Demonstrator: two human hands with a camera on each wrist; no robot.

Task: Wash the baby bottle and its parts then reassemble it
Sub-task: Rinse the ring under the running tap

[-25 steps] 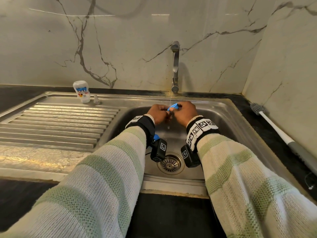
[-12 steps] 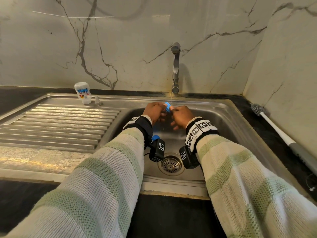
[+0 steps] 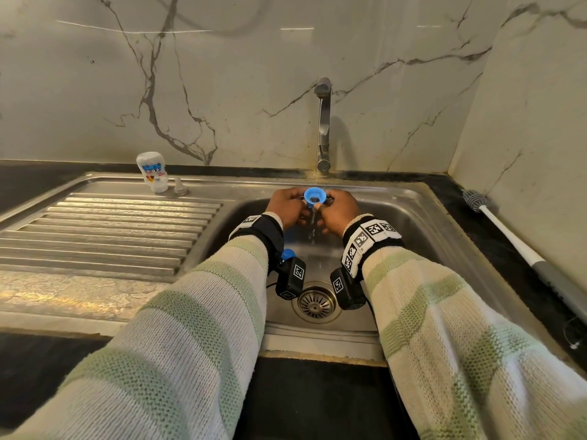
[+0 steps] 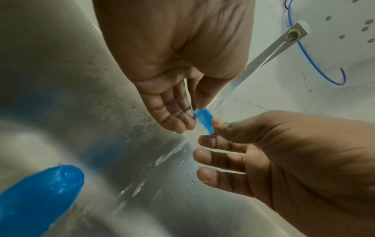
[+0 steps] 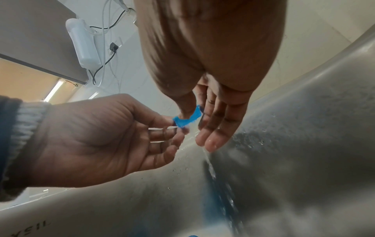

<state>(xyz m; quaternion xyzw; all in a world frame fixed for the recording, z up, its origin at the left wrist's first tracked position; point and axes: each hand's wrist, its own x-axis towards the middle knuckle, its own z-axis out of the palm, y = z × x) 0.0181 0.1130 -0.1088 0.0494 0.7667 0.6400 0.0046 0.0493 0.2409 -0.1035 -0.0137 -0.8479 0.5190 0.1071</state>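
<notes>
Both hands hold a blue screw ring (image 3: 314, 196) over the sink basin (image 3: 413, 223), under the tap (image 3: 323, 128). A thin stream of water runs through the ring, whose opening faces up. My left hand (image 3: 287, 204) pinches its left edge with thumb and fingers. My right hand (image 3: 338, 208) pinches the right edge, and its other fingers stay straight. The left wrist view shows the ring (image 4: 204, 120) edge-on, as does the right wrist view (image 5: 187, 119). The white bottle (image 3: 152, 171) stands upside down on the drainboard, with the clear nipple (image 3: 179, 187) beside it. A blue cap (image 4: 40, 192) lies in the basin.
A ribbed steel drainboard (image 3: 95, 230) lies to the left of the basin. The drain strainer (image 3: 316, 303) sits at the basin's near side. A long bottle brush (image 3: 508, 230) rests on the dark counter at the right, against the marble wall.
The blue ring has turned from edge-on to its opening facing up. Both hands stay under the tap, shifted only slightly.
</notes>
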